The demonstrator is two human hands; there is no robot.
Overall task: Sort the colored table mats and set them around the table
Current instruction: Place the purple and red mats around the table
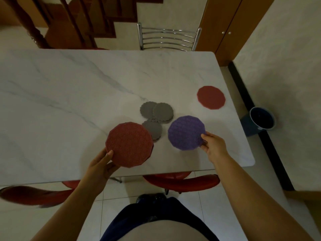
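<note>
The left hand (102,164) has its fingers (109,154) clamped on the near edge of a red mat (129,144), thumb on top. This red mat looks like a small stack held just above the desk (69,94), though how many are in it cannot be told. The right hand (212,145) has its fingers (205,136) pinched on the right edge of a purple mat (186,133), which is tilted a little over the desk.

Between and behind the two held mats lie the small gray mats (156,112) with wavy edges. They overlap each other in a loose pile near the middle of the desk. One of them sits partly under the red mat.

A second red mat (211,97) lies flat and alone near the right edge of the desk, well apart from the pile.

A metal chair (168,38) stands at the far side. A red chair (182,182) sits at the near side. A dark bucket (262,118) is on the floor to the right.
</note>
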